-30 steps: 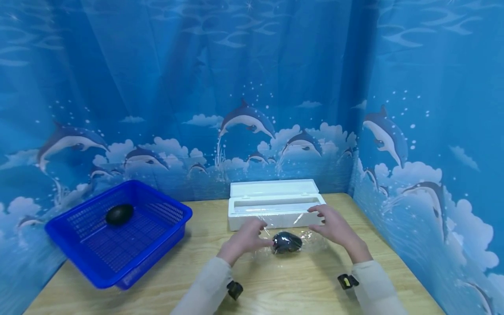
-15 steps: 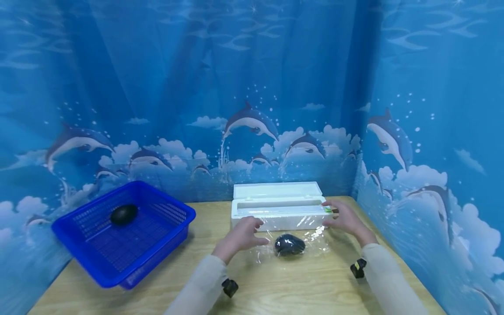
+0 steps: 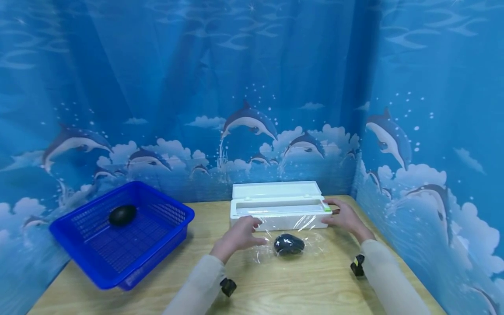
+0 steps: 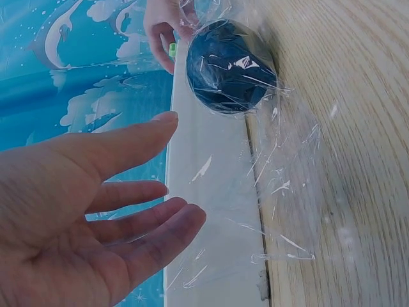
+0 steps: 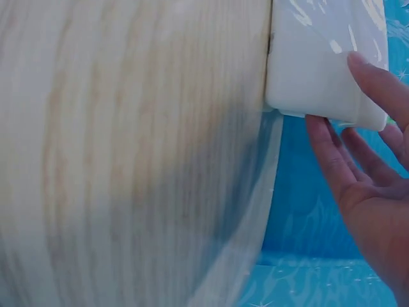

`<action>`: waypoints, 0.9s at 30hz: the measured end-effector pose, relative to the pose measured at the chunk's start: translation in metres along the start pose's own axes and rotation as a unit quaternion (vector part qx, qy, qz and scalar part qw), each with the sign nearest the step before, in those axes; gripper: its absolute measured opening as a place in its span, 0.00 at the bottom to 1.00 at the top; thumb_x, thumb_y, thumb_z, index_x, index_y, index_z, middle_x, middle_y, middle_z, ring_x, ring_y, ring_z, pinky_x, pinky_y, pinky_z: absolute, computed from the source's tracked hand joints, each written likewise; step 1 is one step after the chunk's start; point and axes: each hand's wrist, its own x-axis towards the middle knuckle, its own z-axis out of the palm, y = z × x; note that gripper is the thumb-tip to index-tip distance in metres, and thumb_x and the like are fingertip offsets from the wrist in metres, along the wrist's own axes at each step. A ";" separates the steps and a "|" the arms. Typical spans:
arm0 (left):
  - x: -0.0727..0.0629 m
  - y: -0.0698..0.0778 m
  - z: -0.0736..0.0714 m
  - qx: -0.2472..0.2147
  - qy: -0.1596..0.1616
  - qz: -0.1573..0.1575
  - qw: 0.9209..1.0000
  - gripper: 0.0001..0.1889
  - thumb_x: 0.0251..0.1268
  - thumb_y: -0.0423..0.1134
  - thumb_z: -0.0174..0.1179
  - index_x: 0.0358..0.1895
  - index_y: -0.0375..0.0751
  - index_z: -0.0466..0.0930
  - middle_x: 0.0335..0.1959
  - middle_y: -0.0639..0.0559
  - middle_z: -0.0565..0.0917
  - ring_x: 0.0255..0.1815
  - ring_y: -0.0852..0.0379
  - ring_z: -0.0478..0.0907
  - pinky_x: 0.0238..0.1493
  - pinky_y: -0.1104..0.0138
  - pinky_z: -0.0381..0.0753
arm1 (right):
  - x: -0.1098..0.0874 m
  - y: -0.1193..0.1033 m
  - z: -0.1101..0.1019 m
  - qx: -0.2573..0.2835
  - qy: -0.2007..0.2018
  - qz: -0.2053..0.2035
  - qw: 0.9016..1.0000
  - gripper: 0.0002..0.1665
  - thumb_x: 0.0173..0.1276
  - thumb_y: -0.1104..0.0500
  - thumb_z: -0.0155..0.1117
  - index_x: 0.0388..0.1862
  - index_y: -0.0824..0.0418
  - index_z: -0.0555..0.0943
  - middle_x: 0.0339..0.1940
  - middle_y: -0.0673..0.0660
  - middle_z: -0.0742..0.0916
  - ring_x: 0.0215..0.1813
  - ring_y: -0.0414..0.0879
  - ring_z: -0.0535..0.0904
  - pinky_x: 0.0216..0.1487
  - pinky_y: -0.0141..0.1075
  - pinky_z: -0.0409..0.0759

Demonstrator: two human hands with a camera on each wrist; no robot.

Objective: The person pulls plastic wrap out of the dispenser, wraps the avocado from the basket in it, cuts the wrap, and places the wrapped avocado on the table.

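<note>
A dark, rounded fruit that looks like an avocado (image 3: 289, 244) lies on the table under clear cling film (image 4: 287, 185). The film spreads from the front of a white cling film dispenser (image 5: 307, 70), whose lid (image 3: 275, 190) stands raised. My right hand (image 3: 346, 218) holds the dispenser's right end, thumb on the front and fingers curled round the end, beside a small green slider (image 3: 327, 208). To the left of the fruit, my left hand (image 3: 238, 236) hovers by the film with relaxed, parted fingers and nothing pinched between them.
A blue plastic basket (image 3: 153, 258) stands at the left with another dark oval fruit (image 3: 123, 215) inside. Blue dolphin-print curtains (image 3: 177, 87) hang close behind and to the right of the wooden table (image 3: 299, 284).
My right hand has moved right from above the film to the dispenser's right end, where the green slider now shows. My left hand has shifted slightly left. The fruit stays under the film.
</note>
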 end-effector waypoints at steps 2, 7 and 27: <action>0.000 0.000 0.000 -0.002 -0.002 -0.002 1.000 0.33 0.56 0.42 0.77 0.64 0.30 0.78 0.56 0.34 0.84 0.53 0.41 0.84 0.57 0.51 0.86 | -0.001 0.001 0.000 0.012 0.002 0.001 1.000 0.46 0.66 0.55 0.76 0.77 0.69 0.65 0.76 0.75 0.69 0.62 0.70 0.80 0.48 0.39 0.87; 0.002 0.000 -0.003 -0.007 -0.004 0.000 1.000 0.33 0.55 0.41 0.77 0.63 0.28 0.78 0.56 0.33 0.84 0.53 0.40 0.84 0.57 0.51 0.86 | -0.001 0.002 -0.001 0.044 0.002 0.002 0.999 0.46 0.66 0.57 0.76 0.76 0.70 0.65 0.75 0.75 0.71 0.61 0.68 0.81 0.46 0.35 0.87; 0.017 0.004 -0.017 0.006 -0.012 0.016 1.000 0.31 0.55 0.40 0.78 0.62 0.30 0.80 0.57 0.35 0.85 0.54 0.41 0.85 0.57 0.52 0.86 | 0.004 0.006 0.005 0.060 0.020 0.046 0.997 0.51 0.62 0.53 0.80 0.78 0.64 0.66 0.78 0.71 0.70 0.67 0.67 0.78 0.49 0.33 0.86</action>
